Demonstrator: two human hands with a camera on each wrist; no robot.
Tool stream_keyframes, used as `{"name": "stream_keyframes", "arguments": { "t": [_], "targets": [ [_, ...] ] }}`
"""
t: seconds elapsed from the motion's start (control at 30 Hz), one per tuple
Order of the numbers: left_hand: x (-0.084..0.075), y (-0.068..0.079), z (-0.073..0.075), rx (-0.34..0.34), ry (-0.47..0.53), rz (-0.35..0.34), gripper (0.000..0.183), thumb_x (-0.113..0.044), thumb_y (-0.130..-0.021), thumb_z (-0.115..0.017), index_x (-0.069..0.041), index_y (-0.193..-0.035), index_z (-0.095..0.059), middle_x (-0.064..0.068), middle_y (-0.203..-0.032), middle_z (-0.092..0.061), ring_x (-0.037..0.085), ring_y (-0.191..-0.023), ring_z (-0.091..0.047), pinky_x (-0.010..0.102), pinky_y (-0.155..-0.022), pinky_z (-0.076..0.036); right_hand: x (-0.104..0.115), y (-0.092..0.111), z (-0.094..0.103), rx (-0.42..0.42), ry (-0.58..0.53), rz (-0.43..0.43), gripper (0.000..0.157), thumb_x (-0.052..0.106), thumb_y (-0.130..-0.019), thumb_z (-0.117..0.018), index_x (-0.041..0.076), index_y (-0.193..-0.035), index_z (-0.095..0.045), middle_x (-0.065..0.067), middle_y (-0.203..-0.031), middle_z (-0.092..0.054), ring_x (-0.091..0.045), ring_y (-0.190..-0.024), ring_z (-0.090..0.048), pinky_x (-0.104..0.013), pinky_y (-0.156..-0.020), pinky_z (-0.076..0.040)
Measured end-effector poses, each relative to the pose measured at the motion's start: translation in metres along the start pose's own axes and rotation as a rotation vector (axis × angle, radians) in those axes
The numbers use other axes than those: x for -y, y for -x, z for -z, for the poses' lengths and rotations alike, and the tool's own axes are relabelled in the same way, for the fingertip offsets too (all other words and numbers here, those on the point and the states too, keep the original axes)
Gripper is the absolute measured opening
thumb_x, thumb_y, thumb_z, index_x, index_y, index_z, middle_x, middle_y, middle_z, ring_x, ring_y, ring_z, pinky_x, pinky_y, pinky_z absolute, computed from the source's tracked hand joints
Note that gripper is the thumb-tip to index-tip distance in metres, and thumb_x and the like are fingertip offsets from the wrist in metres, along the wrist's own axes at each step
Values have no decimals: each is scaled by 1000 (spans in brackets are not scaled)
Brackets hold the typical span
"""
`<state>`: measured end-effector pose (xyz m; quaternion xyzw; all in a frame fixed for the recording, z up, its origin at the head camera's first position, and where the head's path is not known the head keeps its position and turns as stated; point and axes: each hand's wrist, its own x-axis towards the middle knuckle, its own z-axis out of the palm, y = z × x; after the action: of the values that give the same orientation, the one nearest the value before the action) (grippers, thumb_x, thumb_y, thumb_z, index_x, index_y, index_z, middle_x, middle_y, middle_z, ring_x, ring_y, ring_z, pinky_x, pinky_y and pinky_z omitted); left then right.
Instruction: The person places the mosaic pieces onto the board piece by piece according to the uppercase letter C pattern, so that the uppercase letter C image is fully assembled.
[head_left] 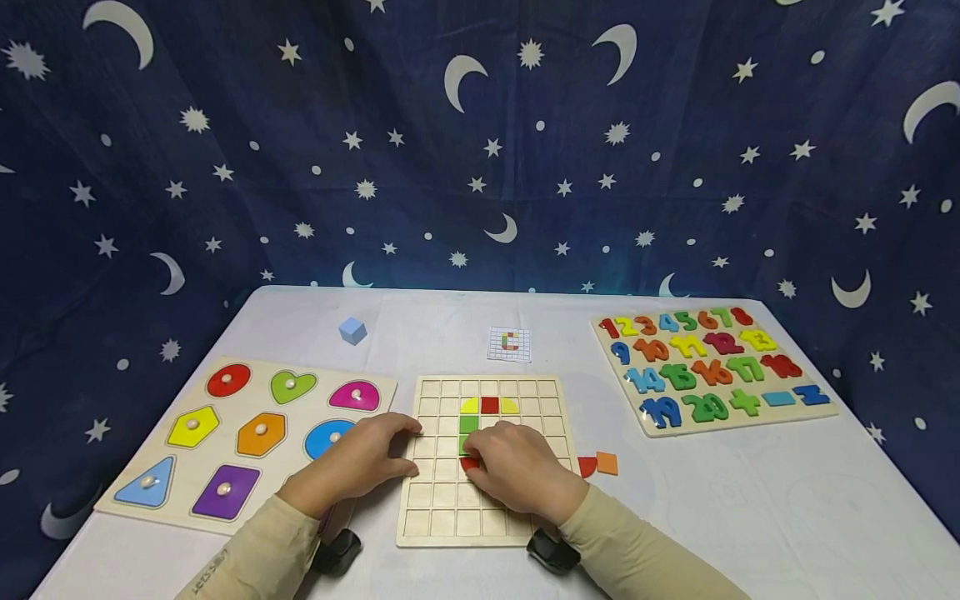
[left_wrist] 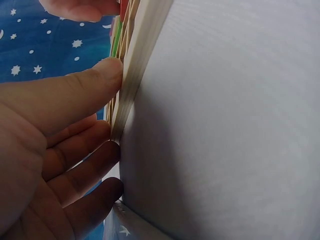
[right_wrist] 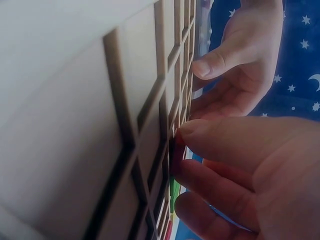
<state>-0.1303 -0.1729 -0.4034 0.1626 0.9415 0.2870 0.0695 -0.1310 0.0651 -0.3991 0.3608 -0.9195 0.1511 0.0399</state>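
Observation:
A wooden grid board (head_left: 442, 523) lies in the middle of the table. My left hand (head_left: 363, 457) touches its left edge with thumb and fingertips, fingers loosely bent; the left wrist view shows the thumb (left_wrist: 95, 82) against the rim. Over the grid, my right hand (head_left: 521, 468) pinches a red quarter-round tile (head_left: 468, 463) between thumb and fingers, at a cell below the green tiles (head_left: 468, 424). Whether that tile lies flat in the cell I cannot tell. Higher up sit a red square tile (head_left: 490, 405) and yellow quarter-round tiles (head_left: 509, 406), one on each side of it.
Right of the board lie another red quarter-round tile (head_left: 587, 467) and an orange square tile (head_left: 607, 463). Behind it is a small pattern card (head_left: 510, 344). A shape puzzle (head_left: 300, 492) lies left, a number puzzle (head_left: 660, 430) right, and a blue cube (head_left: 352, 331) at the back.

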Motion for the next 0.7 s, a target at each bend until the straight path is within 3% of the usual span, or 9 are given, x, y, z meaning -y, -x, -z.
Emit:
{"name": "stream_keyframes", "arguments": {
  "t": [0.7],
  "targets": [
    [0,-2,-2,1,3,26,46,-12,-76,-88,-4,-116,-68,3,-114,-68,26,-115,-60,45,-106,-45,0,-2,-1,9,-18,-23,11,16,-85,-74,16,-80,-64,10,-69,-51,-9,-65,-49,-24,-53,-40]
  ]
}}
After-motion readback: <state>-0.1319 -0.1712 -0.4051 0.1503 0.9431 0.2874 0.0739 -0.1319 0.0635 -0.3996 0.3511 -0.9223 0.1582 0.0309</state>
